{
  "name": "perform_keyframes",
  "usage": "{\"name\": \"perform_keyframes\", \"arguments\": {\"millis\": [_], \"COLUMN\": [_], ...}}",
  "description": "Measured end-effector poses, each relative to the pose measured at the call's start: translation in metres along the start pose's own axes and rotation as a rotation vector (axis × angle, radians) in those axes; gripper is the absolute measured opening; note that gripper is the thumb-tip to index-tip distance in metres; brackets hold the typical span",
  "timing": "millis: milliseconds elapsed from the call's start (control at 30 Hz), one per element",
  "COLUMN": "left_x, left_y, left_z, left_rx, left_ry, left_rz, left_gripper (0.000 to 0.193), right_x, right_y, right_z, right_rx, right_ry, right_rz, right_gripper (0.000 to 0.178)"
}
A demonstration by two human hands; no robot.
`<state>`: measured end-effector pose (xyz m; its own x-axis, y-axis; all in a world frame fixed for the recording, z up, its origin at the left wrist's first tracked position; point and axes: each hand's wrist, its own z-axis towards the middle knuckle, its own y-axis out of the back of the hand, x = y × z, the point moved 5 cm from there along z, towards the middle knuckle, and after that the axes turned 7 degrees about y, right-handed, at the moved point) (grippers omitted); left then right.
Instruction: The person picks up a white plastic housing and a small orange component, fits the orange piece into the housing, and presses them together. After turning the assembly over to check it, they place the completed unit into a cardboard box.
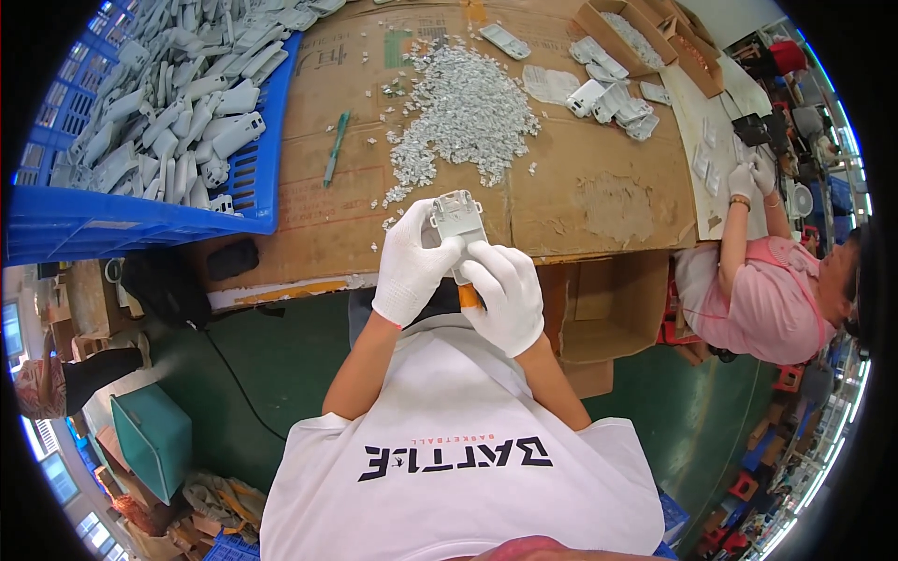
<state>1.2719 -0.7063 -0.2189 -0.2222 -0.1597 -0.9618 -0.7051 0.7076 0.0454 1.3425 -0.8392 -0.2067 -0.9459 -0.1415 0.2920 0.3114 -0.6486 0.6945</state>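
Both hands wear white knitted gloves and meet just off the table's near edge. My left hand (412, 265) grips the left side of a light grey plastic housing (458, 217), its thumb lying across the near end. Small tabs and recesses show on the housing's upturned face. My right hand (506, 294) has its bent fingers closed at the housing's near end. Beneath those fingers shows an orange patch (469, 296); I cannot make out what it is. Beyond the hands, a heap of small whitish parts (460, 112) spreads over the cardboard-covered table (599, 206).
At left stands a blue crate (140, 217) heaped with grey housings (178, 131). A green pen (336, 150) lies beside the heap. More housings (613, 98) and a cardboard box (625, 35) sit at the far right. A gloved co-worker (762, 280) works at the right.
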Motion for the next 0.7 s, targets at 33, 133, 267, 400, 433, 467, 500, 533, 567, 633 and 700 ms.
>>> {"name": "perform_keyframes", "arguments": {"millis": [33,133,267,400,433,467,500,533,567,633,700], "left_x": [0.0,-0.006,0.002,0.003,0.003,0.003,0.003,0.002,0.002,0.001,-0.003], "left_y": [-0.002,-0.007,-0.011,-0.016,-0.017,-0.018,-0.019,-0.019,-0.018,-0.017,-0.016], "left_z": [-0.001,-0.004,-0.007,-0.012,-0.012,-0.013,-0.014,-0.014,-0.015,-0.016,-0.018], "left_rx": [0.02,0.109,0.285,0.293,0.295,0.297,0.299,0.268,0.237,0.217,0.2], "left_ry": [0.027,0.158,0.258,0.296,0.309,0.323,0.326,0.305,0.284,0.24,0.185], "left_rz": [-0.04,-0.171,-0.471,-0.519,-0.498,-0.478,-0.479,-0.418,-0.358,-0.265,-0.172], "left_gripper": [0.04,0.04,0.039,0.038,0.037,0.036,0.036,0.034,0.033,0.032,0.031], "right_x": [-0.001,-0.001,0.002,0.001,0.0,0.0,-0.001,-0.003,-0.003,-0.002,0.0], "right_y": [0.0,0.005,0.016,0.015,0.015,0.012,0.01,0.009,0.01,0.011,0.014], "right_z": [0.0,0.006,0.019,0.02,0.02,0.018,0.015,0.012,0.013,0.015,0.015], "right_rx": [-0.006,-0.021,-0.012,0.04,0.035,0.037,0.003,-0.031,-0.026,0.021,0.017], "right_ry": [0.032,0.035,-0.003,-0.016,-0.048,-0.051,-0.081,-0.11,-0.111,-0.105,-0.086], "right_rz": [0.003,-0.006,0.0,0.016,0.041,0.039,0.045,0.052,0.052,0.064,0.049], "right_gripper": [0.052,0.051,0.051,0.047,0.046,0.046,0.045,0.045,0.045,0.054,0.054]}}
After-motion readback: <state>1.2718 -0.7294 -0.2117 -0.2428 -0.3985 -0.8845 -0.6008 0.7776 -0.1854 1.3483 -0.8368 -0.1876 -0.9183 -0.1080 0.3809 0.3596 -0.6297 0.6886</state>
